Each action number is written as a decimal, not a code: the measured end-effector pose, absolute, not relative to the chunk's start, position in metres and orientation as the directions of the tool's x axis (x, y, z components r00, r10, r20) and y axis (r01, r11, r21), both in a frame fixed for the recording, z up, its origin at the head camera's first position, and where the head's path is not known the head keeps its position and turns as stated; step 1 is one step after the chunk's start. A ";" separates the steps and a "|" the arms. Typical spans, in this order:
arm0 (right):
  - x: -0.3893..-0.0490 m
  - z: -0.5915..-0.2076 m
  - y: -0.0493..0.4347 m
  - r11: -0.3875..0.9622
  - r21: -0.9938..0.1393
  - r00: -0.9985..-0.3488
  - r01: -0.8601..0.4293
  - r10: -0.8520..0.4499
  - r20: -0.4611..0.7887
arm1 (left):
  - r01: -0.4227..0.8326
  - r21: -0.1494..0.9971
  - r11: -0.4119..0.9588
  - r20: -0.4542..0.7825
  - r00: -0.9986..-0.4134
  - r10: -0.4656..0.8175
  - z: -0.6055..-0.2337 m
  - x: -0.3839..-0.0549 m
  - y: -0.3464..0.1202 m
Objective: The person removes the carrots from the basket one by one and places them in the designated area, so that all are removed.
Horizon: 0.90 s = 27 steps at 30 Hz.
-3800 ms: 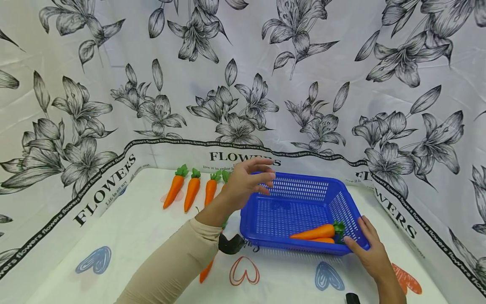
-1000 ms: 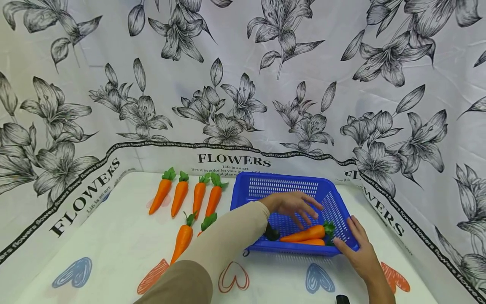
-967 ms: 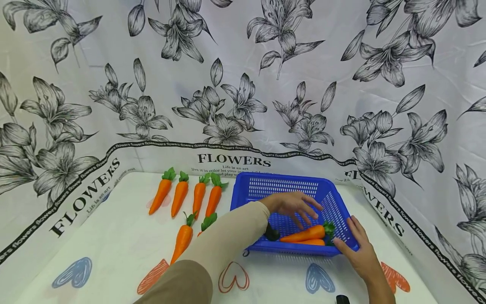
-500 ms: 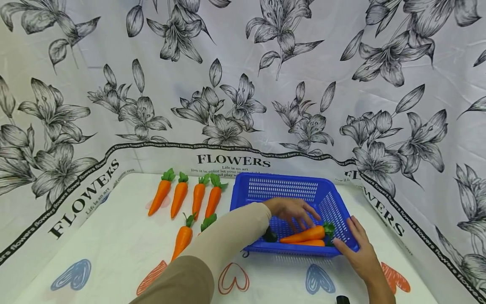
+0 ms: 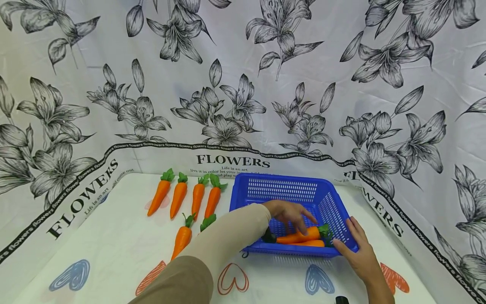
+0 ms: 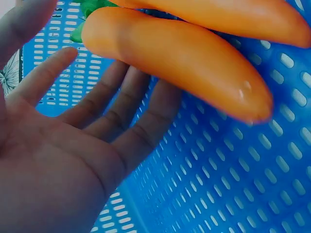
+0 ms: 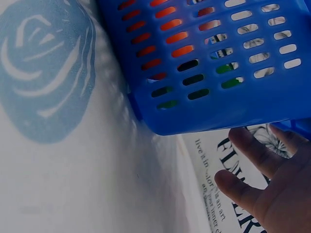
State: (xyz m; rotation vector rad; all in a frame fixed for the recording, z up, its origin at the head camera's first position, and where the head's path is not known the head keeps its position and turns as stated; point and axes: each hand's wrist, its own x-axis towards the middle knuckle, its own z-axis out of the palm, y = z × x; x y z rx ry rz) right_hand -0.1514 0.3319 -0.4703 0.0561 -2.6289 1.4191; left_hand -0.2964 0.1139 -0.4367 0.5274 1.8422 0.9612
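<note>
A blue perforated plastic basket [image 5: 281, 179] stands on the table, with two orange carrots with green tops lying by its near wall. My left hand [image 5: 290, 213] reaches down inside it, a finger over the upper carrot [image 5: 292, 237]. In the left wrist view, the left hand [image 6: 63, 155] has its palm in sight and its fingers pass partly behind the nearer carrot [image 6: 180, 53]. The other carrot [image 6: 243, 17] lies alongside. My right hand [image 5: 360, 249] touches the basket's near right corner; in the right wrist view, the right hand [image 7: 272, 189] has extended fingers at its edge.
Several carrots lie left of the basket, such as the leftmost carrot [image 5: 159, 197] and a front carrot [image 5: 182, 240]. My left sleeve [image 5: 228, 228] partly covers another carrot top [image 5: 208, 221]. A flower-printed curtain [image 5: 235, 101] stands behind the white table cover [image 5: 114, 236].
My left hand has come from above the basket's left side down into it, onto the upper carrot, which has shifted slightly left. The right hand keeps its place on the basket corner.
</note>
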 end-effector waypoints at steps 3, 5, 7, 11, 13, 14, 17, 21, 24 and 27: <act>-0.150 -0.469 0.332 0.547 -0.831 -0.988 -0.105 0.036 0.148 | -0.016 0.769 0.639 -0.572 -0.465 0.676 -0.437 -0.296 0.112; -0.150 -0.469 0.332 0.546 -0.832 -0.989 -0.103 0.034 0.145 | -0.005 0.754 0.657 -0.581 -0.474 0.662 -0.438 -0.296 0.112; -0.150 -0.468 0.332 0.545 -0.833 -0.989 -0.099 0.037 0.142 | -0.003 0.746 0.666 -0.587 -0.476 0.655 -0.438 -0.295 0.111; -0.150 -0.469 0.332 0.547 -0.831 -0.988 -0.103 0.040 0.149 | -0.018 0.749 0.662 -0.592 -0.466 0.658 -0.438 -0.295 0.110; -0.150 -0.470 0.332 0.542 -0.833 -0.987 -0.112 0.037 0.157 | -0.036 0.757 0.652 -0.592 -0.460 0.662 -0.438 -0.295 0.109; -0.151 -0.470 0.332 0.540 -0.834 -0.986 -0.117 0.036 0.161 | -0.045 0.761 0.647 -0.591 -0.459 0.663 -0.438 -0.296 0.108; -0.150 -0.470 0.332 0.531 -0.838 -0.985 -0.127 0.031 0.170 | -0.071 0.774 0.629 -0.586 -0.456 0.670 -0.438 -0.296 0.107; -0.150 -0.470 0.331 0.534 -0.836 -0.985 -0.129 0.029 0.171 | -0.090 0.785 0.613 -0.580 -0.457 0.674 -0.439 -0.297 0.106; -0.149 -0.470 0.332 0.542 -0.831 -0.986 -0.124 0.031 0.167 | -0.116 0.797 0.593 -0.572 -0.459 0.680 -0.437 -0.296 0.106; -0.149 -0.470 0.332 0.544 -0.830 -0.986 -0.120 0.032 0.164 | -0.148 0.824 0.547 -0.546 -0.469 0.695 -0.435 -0.295 0.104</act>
